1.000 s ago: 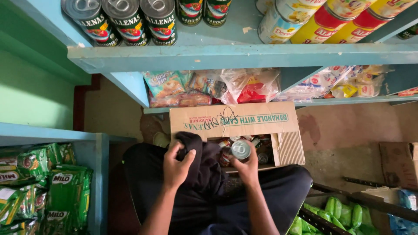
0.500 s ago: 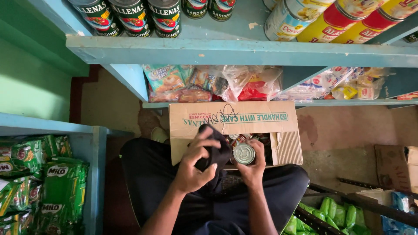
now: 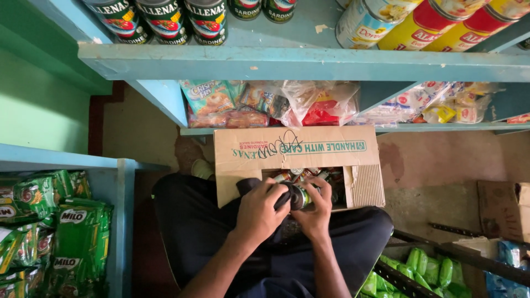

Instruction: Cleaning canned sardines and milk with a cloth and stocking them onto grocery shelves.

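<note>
Two hands meet over an open cardboard box (image 3: 298,152): the right hand (image 3: 316,212) grips a can (image 3: 301,196) steady while the left hand (image 3: 259,212), closed on a dark cloth (image 3: 287,193), presses it against the can.

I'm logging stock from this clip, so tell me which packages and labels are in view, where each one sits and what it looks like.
Cardboard box: open on the lap, brown, green printing.
Can: held in both hands, right hand, left hand with a dark cloth.
Dark cans: top shelf, red-green labels.
Yellow-red cans: top right.
Green pouches: left shelf.
Snack bags: lower shelf, in clear plastic.
</note>
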